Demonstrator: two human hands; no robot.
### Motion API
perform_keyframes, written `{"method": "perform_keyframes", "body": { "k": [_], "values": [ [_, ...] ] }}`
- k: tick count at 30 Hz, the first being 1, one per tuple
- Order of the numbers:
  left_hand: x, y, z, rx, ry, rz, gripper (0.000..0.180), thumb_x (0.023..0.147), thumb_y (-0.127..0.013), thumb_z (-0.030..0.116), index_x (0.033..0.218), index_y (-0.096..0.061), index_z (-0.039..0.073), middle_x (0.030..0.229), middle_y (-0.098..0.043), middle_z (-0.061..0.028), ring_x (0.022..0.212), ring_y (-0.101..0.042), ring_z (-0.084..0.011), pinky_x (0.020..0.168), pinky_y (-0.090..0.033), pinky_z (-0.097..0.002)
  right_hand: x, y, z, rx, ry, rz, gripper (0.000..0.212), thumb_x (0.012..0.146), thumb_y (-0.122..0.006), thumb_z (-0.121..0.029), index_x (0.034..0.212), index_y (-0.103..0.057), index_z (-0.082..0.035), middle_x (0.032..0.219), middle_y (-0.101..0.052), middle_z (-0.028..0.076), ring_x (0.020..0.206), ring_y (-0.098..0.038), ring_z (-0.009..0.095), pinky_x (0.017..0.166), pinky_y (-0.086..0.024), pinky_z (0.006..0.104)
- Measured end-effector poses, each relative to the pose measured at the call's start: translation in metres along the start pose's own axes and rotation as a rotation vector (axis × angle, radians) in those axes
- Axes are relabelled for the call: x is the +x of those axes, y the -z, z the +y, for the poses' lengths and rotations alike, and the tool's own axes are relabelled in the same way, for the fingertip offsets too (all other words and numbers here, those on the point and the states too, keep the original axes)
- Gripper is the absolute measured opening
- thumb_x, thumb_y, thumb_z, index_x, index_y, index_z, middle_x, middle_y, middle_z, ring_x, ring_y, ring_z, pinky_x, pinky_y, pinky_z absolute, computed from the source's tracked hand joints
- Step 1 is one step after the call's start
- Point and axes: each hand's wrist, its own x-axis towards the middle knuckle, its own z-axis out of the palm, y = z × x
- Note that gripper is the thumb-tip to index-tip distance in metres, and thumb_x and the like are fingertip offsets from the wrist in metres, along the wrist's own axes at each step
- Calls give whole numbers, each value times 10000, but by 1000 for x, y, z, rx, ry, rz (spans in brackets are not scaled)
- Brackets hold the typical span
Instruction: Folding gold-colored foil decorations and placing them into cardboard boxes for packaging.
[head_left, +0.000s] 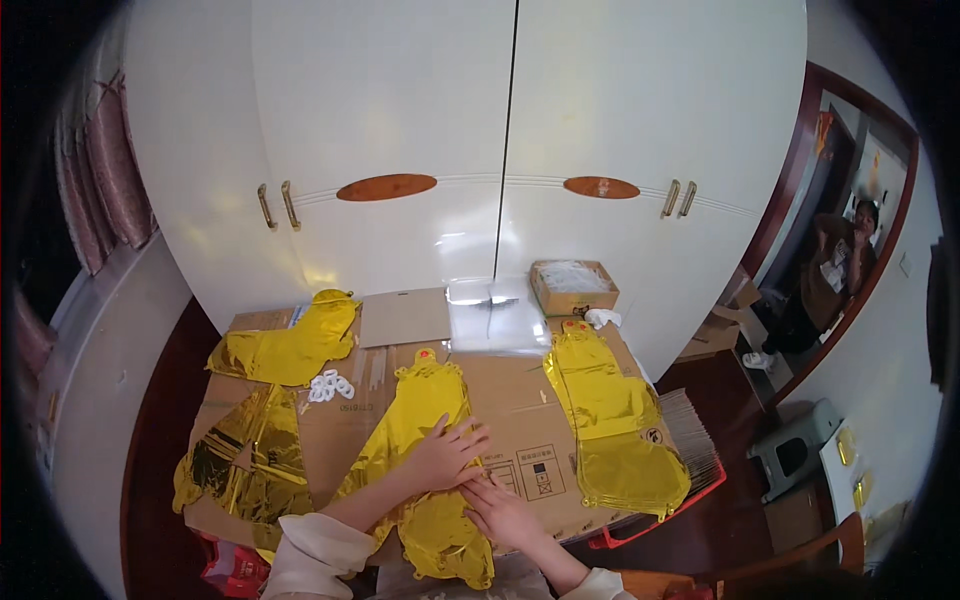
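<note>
Flat on the cardboard-covered table lies a gold foil balloon (432, 392), uninflated, with a small red mark at its far tip. My left hand (447, 457) rests palm down on it, fingers stretched toward the right. Close by, my right hand (500, 512) lies on the balloon's right edge, its fingers extended and meeting the left hand's. Neither hand grasps anything. Another gold foil balloon (612, 400) is spread to the right. More gold foil pieces lie at the far left (290, 342) and near left (255, 455).
White ring-shaped coils (330, 385) sit left of centre. Clear plastic sheets (495, 318), a cardboard sheet (405, 318) and a small box (573, 290) line the back. A white cabinet (400, 110) stands behind. A red-rimmed crate (690, 490) is at right; a person (835, 270) is beyond the doorway.
</note>
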Motion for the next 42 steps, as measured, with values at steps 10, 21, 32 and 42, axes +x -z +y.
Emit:
{"method": "perform_keyframes", "body": {
  "k": [10, 21, 32, 42],
  "values": [
    [-8, 3, 1, 20, 96, -147, 601, 955, -479, 528, 1437, -440, 171, 1532, -364, -49, 1416, -322, -299, 1088, -240, -672, 1, 5, -4, -18, 25, 15, 476, 920, -624, -282, 1317, -550, -29, 1351, -553, 129, 1313, -479, 256, 1122, -352, 443],
    [-7, -14, -19, -12, 159, -146, 644, 957, -464, 535, 1463, -398, 143, 1521, -403, -24, 1406, -361, -246, 1091, -242, -655, -1, 0, -2, -35, 35, 17, 398, 921, -614, -270, 1231, -620, -20, 1290, -604, 119, 1266, -525, 253, 1123, -353, 431],
    [19, -11, -51, 14, 251, -161, 957, 747, -591, 741, 1436, -415, 102, 1499, -401, -47, 1369, -362, -305, 1090, -230, -646, -1, 0, -2, -30, 44, 13, 381, 925, -608, -261, 1227, -628, -30, 1294, -605, 102, 1266, -528, 242, 1122, -359, 421],
    [36, -15, -68, -31, 311, -289, 1231, 611, -621, 846, 1494, -295, 54, 1555, -297, -103, 1452, -231, -320, 1126, -145, -670, -4, 5, 6, 165, -3, 15, 356, 924, -606, -213, 1230, -624, -32, 1312, -596, 120, 1281, -517, 267, 1115, -363, 439]
  ]
}}
